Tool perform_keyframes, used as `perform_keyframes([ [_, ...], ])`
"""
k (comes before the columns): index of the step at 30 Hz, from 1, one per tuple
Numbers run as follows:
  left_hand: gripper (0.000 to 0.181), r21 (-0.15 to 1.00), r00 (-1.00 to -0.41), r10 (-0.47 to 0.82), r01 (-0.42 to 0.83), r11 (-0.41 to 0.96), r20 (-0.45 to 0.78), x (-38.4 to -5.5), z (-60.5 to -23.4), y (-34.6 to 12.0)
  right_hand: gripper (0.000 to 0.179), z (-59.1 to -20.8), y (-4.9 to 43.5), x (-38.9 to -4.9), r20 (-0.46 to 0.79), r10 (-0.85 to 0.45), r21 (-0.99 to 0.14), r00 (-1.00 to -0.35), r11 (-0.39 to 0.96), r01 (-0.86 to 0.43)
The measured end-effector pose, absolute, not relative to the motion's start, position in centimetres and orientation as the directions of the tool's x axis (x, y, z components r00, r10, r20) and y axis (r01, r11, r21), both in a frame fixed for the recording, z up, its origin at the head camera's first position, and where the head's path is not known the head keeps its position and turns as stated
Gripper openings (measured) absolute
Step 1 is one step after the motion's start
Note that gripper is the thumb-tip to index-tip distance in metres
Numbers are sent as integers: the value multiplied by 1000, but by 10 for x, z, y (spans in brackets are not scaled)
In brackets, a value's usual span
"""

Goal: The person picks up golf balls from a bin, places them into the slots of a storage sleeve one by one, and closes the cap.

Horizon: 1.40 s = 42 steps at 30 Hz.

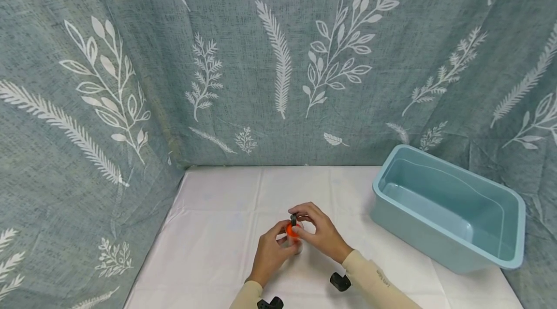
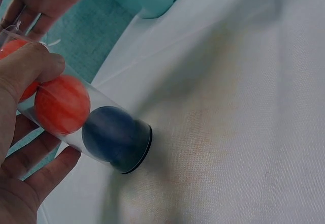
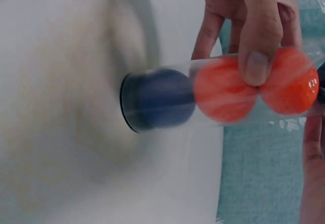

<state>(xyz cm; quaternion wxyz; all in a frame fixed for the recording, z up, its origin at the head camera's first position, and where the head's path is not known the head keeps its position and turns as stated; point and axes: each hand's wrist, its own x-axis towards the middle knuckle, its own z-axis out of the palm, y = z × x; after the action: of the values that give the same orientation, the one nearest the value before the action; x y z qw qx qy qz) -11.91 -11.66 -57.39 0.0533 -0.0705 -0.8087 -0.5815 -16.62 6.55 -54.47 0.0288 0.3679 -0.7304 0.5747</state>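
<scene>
A clear plastic tube [image 3: 193, 89] with a dark end holds one dark blue ball [image 2: 107, 132] at the bottom and two orange balls [image 3: 227, 89] above it. My left hand [image 1: 270, 253] grips the tube around its side, thumb lying over the orange balls. At the upper end, my right hand [image 1: 319, 231] pinches a small black cap [image 1: 293, 219] between thumb and fingers, right at the tube's mouth. In the head view the hands cover much of the tube. The cap is mostly cut off at the edge of the right wrist view.
To the right stands a light blue plastic bin [image 1: 439, 224] with nothing seen inside. A white cloth [image 1: 217, 231] covers the table. Blue-green curtains with white leaf prints [image 1: 243, 81] hang behind and at both sides.
</scene>
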Motion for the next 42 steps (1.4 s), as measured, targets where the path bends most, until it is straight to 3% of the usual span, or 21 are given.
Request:
perform_keyframes([
  [10,45,924,-978,63,210,320,200,-120,-574,-117,41,-548,63,-158,538,-448,-781,-714,55,-623],
  [20,42,921,-982,61,187,343,177,-120,-571,-117,35,-519,65,-140,529,-425,-785,-735,85,-614],
  [27,41,915,-985,71,174,365,159,-117,-570,-117,31,-545,66,-145,514,-402,-786,-758,134,-604],
  [36,57,923,-975,99,220,315,199,-113,-570,-118,40,-565,69,-153,608,-445,-685,-657,123,-718],
  [42,48,921,-962,125,269,281,242,-109,-568,-120,36,-564,68,-152,607,-465,-687,-645,102,-719],
])
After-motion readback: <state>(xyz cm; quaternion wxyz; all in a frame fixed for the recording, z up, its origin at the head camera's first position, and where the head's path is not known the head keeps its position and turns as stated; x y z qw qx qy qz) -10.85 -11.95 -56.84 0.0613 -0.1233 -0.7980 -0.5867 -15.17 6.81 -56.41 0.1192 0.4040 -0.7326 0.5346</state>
